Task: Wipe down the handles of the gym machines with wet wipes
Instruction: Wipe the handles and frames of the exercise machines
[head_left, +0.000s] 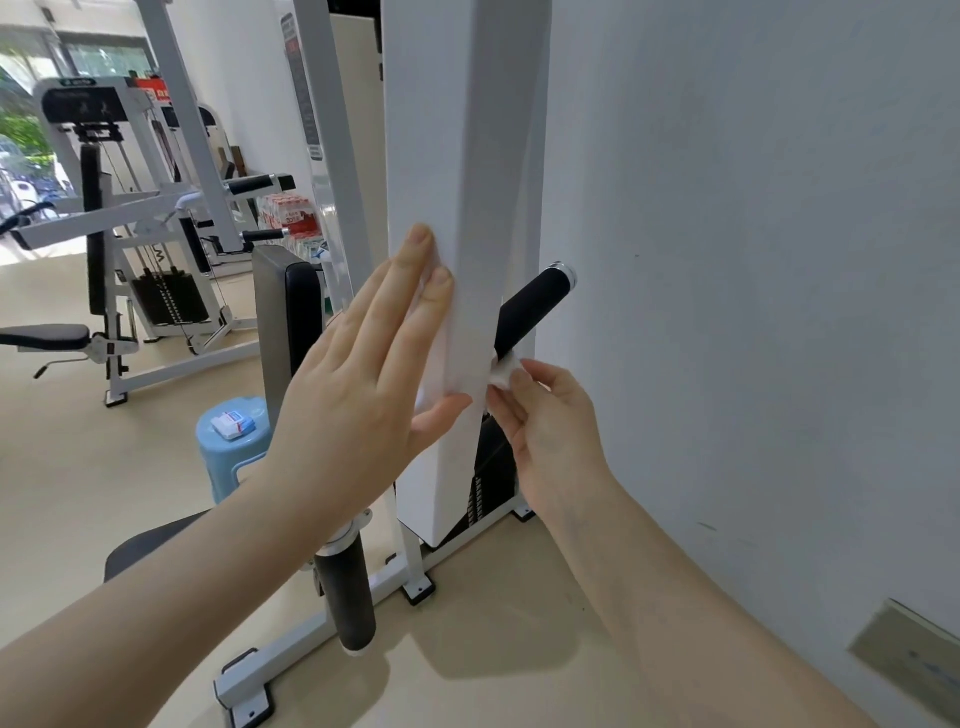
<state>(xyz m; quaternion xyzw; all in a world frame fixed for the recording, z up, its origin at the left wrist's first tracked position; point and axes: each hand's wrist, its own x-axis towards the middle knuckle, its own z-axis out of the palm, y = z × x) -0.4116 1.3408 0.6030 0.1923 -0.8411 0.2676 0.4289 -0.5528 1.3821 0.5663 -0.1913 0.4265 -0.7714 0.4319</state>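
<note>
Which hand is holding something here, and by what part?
The right hand pinches a crumpled wet wipe by its edge, at the base of the black handle. The left hand holds nothing; its straight fingers press against the white column.

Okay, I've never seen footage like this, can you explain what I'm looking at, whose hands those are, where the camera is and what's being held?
This is one picture from a camera worn on a person's head, looking down at their own bare hands in a gym. The left hand lies flat, fingers straight, against a white upright post of a weight machine. The right hand pinches a small white wet wipe at the base of a black handle sticking out behind the post. On a blue stool to the left lies a small wipe packet.
</note>
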